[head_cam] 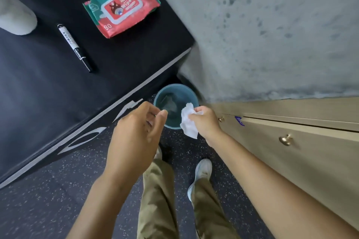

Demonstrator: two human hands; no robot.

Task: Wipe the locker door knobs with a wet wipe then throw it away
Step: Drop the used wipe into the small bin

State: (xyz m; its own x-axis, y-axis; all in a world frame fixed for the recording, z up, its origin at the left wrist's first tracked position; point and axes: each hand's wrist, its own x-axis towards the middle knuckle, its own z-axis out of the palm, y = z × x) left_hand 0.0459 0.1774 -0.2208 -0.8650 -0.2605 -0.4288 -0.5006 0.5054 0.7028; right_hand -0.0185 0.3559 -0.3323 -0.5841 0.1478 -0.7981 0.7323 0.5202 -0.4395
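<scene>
Right hand [205, 120] grip pinching crumpled wet wipe [188, 122] above blue bin [194, 95], left hand [136, 134] empty, fingers loosely curled

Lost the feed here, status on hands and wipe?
Right hand pinching wet wipe over blue bin. Left hand empty, fingers loosely curled. Nothing blocking the drop.

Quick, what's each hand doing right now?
Left hand: open, fingers loosely curled, holding nothing.
Right hand: pinching the white wet wipe above the blue bin.

Crumpled white wipe [188, 122] above teal bin [175, 91]
</scene>
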